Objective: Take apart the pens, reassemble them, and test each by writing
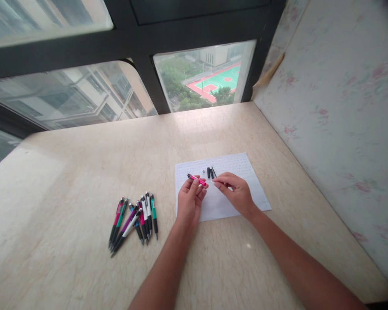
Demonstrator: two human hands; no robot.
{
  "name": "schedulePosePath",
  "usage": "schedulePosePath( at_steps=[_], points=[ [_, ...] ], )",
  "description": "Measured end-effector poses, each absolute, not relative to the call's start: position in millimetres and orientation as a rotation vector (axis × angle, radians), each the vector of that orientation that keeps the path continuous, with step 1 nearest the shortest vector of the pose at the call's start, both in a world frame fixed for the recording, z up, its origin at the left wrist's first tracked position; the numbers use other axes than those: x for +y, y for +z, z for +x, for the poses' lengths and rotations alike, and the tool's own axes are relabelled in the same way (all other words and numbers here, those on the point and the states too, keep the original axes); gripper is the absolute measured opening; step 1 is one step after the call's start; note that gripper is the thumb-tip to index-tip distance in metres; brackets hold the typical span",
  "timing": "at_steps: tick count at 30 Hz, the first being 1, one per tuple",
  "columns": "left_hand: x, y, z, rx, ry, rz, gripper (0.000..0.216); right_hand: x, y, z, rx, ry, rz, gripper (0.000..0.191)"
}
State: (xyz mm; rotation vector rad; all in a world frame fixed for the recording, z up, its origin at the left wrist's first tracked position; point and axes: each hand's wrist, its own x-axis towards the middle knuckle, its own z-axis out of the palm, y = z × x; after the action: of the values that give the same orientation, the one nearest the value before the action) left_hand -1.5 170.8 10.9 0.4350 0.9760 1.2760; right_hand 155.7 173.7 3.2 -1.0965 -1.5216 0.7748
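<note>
Leftward, assorted pens [144, 211] lie heaped; next, the left hand [189, 200] pinches a pink pen barrel [200, 181] over the paper [213, 211] — probably light, stiff and slick, best held mid-length; rightmost, the right hand [235, 191] forms a pinch — whether around something small cannot be told.

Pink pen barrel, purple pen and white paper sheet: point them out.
Pink pen barrel [202, 182], head view: on its pink end.
Purple pen [128, 220], head view: on its shaft.
White paper sheet [217, 206], head view: on its lower part.
</note>
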Motion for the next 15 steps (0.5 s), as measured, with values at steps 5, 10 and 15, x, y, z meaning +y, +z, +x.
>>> schedulePosePath(
  at_steps=[5,10,15],
  points=[
    [168.9,9.5,-0.2,0.945,1.266,0.403,0.029,168.2,4.7,147.4,-1.469,0.922,-1.03,0.013],
    [165.8,10.0,2.3,0.902,1.243,0.404,0.029,166.4,4.6,146.7,-1.466,0.876,-1.055,0.01],
    [165.6,11.1,3.4,0.89,1.241,0.385,0.025,165.9,5.0,146.0,-1.479,0.774,-1.082,0.01]
  ],
)
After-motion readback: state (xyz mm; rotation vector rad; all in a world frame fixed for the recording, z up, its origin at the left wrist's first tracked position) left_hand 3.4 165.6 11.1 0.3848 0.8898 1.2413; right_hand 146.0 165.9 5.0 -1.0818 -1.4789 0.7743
